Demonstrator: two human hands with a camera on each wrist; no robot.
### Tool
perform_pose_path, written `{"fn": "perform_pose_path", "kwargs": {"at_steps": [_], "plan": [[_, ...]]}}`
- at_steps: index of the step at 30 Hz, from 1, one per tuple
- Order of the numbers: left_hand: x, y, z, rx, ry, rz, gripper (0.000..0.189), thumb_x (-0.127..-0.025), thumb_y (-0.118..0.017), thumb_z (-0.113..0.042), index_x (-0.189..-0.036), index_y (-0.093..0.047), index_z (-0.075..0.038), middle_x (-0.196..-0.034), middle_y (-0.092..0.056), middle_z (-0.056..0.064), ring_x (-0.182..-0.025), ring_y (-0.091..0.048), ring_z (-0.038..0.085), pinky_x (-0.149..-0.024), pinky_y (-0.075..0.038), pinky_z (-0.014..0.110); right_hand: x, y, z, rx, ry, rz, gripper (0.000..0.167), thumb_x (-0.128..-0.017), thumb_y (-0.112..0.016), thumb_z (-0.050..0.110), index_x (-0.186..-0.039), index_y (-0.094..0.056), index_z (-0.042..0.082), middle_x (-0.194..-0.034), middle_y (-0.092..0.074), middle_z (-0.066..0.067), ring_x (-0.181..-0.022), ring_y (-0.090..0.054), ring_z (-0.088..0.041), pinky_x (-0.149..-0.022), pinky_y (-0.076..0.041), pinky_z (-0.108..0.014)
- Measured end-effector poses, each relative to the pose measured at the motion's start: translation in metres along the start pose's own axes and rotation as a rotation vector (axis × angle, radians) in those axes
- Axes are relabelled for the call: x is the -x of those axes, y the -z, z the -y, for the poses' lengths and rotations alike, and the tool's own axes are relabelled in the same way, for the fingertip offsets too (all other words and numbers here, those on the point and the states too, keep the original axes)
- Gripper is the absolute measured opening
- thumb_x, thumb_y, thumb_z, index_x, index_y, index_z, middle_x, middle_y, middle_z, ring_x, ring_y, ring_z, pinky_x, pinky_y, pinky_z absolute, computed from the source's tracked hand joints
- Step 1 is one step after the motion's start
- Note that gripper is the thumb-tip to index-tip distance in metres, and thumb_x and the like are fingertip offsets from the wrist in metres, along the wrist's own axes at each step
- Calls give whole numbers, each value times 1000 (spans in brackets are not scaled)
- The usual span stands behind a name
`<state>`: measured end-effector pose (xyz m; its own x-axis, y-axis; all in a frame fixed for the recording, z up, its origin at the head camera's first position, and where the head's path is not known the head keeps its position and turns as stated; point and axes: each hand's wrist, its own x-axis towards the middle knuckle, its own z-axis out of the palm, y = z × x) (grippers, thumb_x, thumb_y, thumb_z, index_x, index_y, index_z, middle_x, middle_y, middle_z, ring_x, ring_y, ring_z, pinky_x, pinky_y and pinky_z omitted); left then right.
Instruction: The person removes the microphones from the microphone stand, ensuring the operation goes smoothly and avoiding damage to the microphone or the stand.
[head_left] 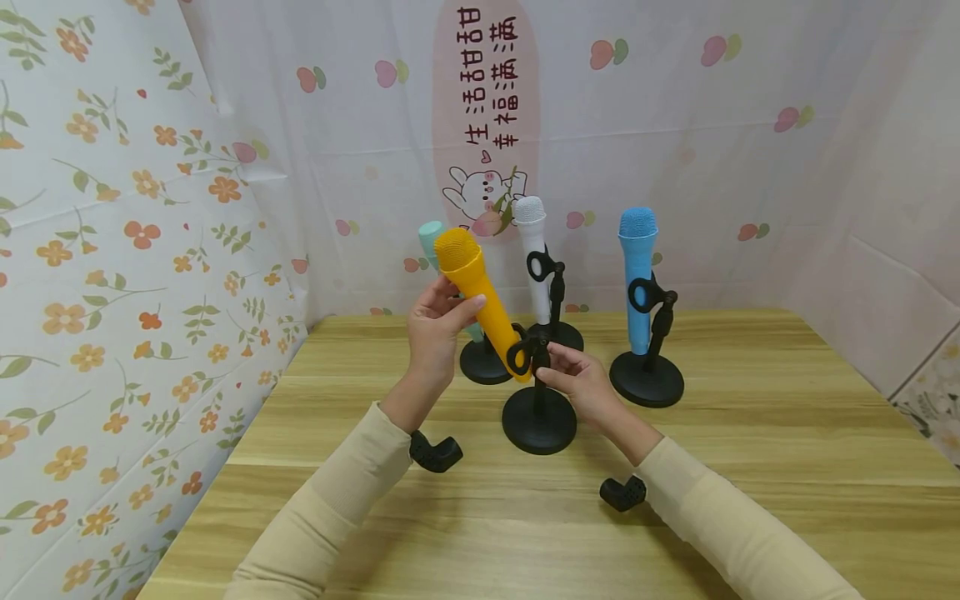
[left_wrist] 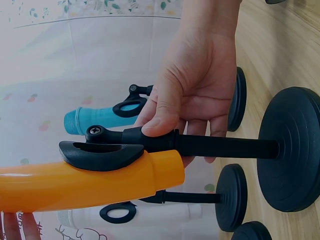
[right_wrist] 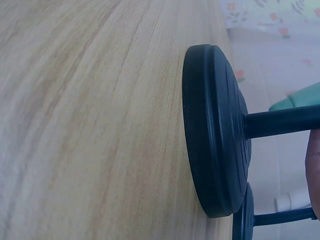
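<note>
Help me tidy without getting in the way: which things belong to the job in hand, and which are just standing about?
In the job, it seems:
yellow microphone, held by the left hand
front black stand, held by the right hand

Likely just standing about:
green microphone
white microphone
blue microphone
their stands

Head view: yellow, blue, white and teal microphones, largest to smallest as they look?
1. Yellow microphone
2. Blue microphone
3. White microphone
Unranked: teal microphone, partly hidden.
Yellow microphone looks nearest the camera, so true sizes are unsure.
</note>
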<state>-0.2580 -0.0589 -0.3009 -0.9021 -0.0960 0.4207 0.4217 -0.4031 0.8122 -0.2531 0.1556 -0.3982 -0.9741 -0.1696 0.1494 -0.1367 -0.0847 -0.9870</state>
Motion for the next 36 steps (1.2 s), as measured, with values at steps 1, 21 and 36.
{"fn": "perform_pose_path", "kwargs": {"at_steps": [1, 21, 36], "plan": [[0, 1, 0, 2, -3, -2, 36, -84, -74, 2, -119, -66, -4, -102, -67, 4, -85, -62, 18, -77, -56, 31, 0, 0, 0, 1, -1, 0, 55, -92, -65, -1, -142, -43, -6, -100, -57, -2, -94, -55, -13, -87, -51, -25], [1, 2, -3, 30, -23, -35, 36, -85, -72, 3, -120, -64, -2, -102, -67, 5, -89, -64, 20, -79, -56, 32, 0, 1, -2, 14, 10, -12, 55, -92, -64, -2, -142, -43, -6, -99, -57, 0, -94, -52, -12, -86, -51, -22], [1, 5, -4, 97, -25, -72, 27, -85, -70, 4, -109, -68, -8, -101, -68, 6, -87, -64, 20, -77, -56, 32, 0, 2, -1, 31, -14, -1, 58, -93, -64, 2, -144, -39, -5, -117, -56, -5, -105, -51, -12, -89, -48, -21]]}}
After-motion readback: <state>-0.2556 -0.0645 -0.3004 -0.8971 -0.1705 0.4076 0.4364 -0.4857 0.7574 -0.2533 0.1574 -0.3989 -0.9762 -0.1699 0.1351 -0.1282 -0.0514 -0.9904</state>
